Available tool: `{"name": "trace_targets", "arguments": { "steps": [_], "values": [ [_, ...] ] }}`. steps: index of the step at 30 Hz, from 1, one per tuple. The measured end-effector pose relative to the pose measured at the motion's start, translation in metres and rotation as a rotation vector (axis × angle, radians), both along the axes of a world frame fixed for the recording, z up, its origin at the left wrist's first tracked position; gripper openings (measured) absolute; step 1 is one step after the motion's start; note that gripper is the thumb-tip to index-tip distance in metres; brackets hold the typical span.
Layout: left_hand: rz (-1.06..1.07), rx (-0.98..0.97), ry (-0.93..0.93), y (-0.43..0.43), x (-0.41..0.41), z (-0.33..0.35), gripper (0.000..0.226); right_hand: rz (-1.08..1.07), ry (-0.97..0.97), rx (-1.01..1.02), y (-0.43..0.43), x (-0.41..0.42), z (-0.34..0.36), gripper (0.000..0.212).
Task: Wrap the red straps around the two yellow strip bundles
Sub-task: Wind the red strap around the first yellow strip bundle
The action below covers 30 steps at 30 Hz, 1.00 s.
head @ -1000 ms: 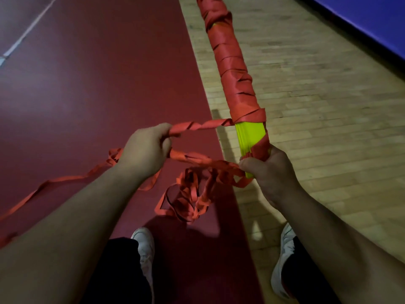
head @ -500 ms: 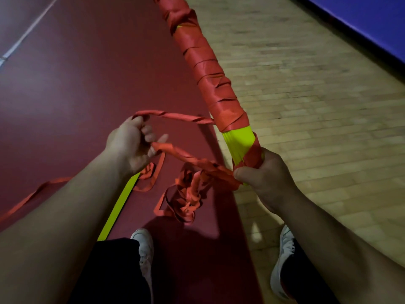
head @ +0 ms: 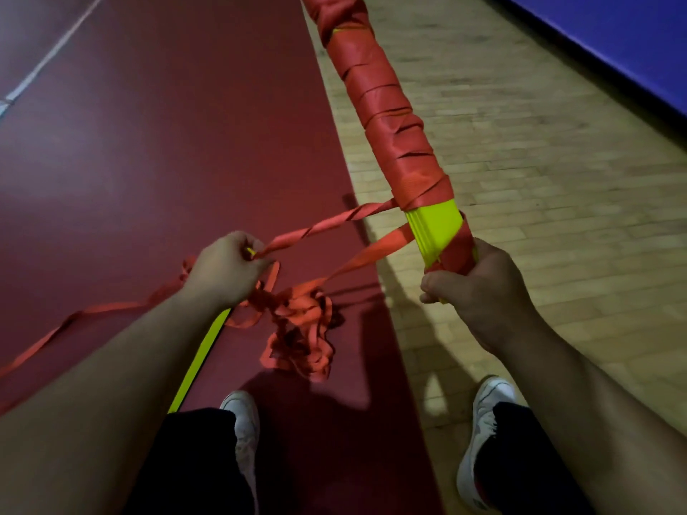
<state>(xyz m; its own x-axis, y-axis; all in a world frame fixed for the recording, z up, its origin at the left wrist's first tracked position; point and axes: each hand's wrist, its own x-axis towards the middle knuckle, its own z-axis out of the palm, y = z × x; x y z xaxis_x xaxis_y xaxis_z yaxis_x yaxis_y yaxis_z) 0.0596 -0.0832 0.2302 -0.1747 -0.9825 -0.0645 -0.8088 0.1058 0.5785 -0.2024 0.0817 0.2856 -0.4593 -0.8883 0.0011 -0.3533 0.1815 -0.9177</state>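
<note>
Right hand (head: 483,288) grips the yellow bundle (head: 435,228) — left hand (head: 226,269) pinches the red strap (head: 327,224)

Tangled red strap heap (head: 301,328) mid-floor; bare wood floor (head: 539,172) to the right.

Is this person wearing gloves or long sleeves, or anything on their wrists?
No. The left hand and right hand are bare, with no gloves, and no rings show. The left forearm and right forearm are uncovered as far as the frame reaches: no sleeve, watch or band in sight. Lower down are dark legwear and white shoes.
</note>
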Motion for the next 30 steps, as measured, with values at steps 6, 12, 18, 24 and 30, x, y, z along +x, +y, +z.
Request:
{"name": "trace_targets", "arguments": {
  "steps": [6, 12, 18, 24, 30],
  "values": [
    [0.076, 0.219, 0.193, 0.010, 0.000, -0.016, 0.032, 0.034, 0.126, -0.044, -0.005, -0.003, 0.064, 0.018],
    [-0.224, 0.302, 0.586, 0.047, -0.028, 0.007, 0.020, 0.075, 0.110, -0.175, -0.023, 0.011, 0.164, 0.017],
    [-0.180, 0.233, 0.407, 0.063, -0.031, 0.021, 0.013, 0.161, 0.056, -0.371, -0.016, 0.030, 0.274, 0.018],
    [0.083, 0.461, 0.940, 0.070, -0.035, 0.063, 0.014, 0.222, 0.134, -0.404, 0.011, 0.043, 0.352, 0.017],
    [0.372, 0.465, 1.262, 0.058, -0.018, 0.119, 0.030, 0.198, 0.294, -0.295, 0.053, 0.046, 0.369, 0.020]
  ]
}}
